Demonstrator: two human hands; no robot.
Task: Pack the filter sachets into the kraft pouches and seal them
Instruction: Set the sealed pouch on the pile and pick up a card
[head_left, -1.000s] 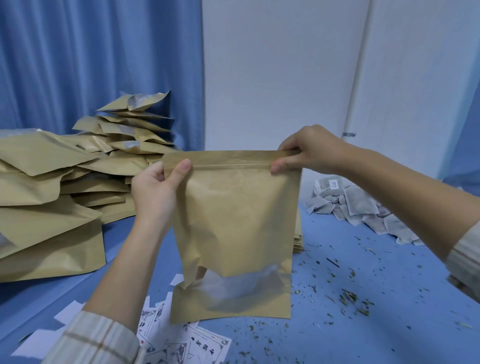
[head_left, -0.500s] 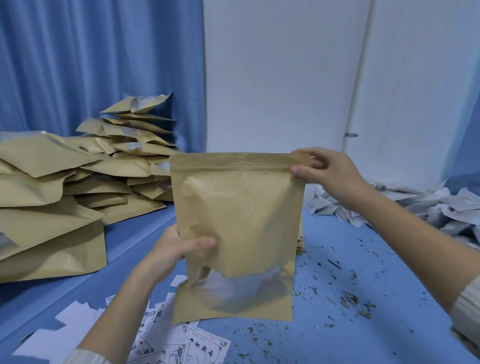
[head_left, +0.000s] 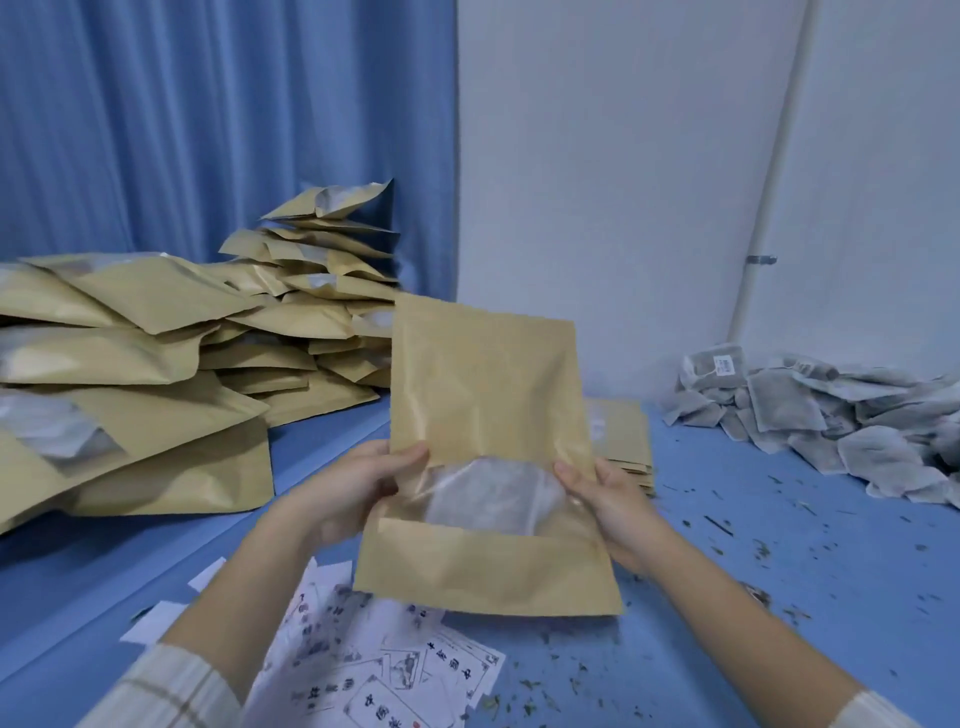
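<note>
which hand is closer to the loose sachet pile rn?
Right. The right hand grips the pouch's right edge, on the side facing the sachet pile at the table's right. The left hand grips the pouch's left edge, with the pouch between it and the pile.

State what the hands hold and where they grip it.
Both hands hold one kraft pouch: left hand grips its left edge, right hand its right edge, beside the clear window.

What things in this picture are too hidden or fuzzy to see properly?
All in the head view:
- Fingers of both hands: behind the held kraft pouch.
- Sachet count inside: cloudy window.
- Printed cards: blurred, cut by the bottom edge.
- Sachet pile: cut by the right edge.
</note>
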